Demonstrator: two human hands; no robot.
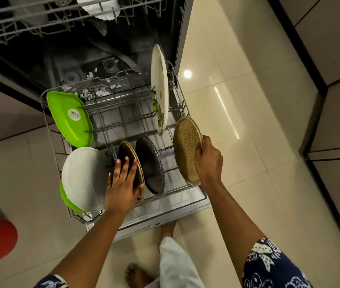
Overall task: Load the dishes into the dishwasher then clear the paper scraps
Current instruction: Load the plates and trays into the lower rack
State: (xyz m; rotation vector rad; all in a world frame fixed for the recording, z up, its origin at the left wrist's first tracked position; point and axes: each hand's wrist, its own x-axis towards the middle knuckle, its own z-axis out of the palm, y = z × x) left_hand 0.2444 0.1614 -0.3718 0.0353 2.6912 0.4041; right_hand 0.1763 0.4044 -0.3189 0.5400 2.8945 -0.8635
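your left hand [123,181] lies flat on the face of the dark plate [126,151], fingers straight and slightly spread, thumb against its tan rim. that plate stands on edge in the front row of the lower rack [182,104]. the black speckled plate [150,163] stands just beside it to the right.

your right hand [207,161] grips the tan plate [186,150], fingers curled round its right edge. it stands upright at the rack's front right corner, lower edge down among the wires.

behind it the white patterned plate [159,88] stands on edge along the right side. the green dish [69,117] leans at the left. a white plate [81,177] sits at the front left, over another green piece.

paper scraps [100,91] lie at the rack's back.
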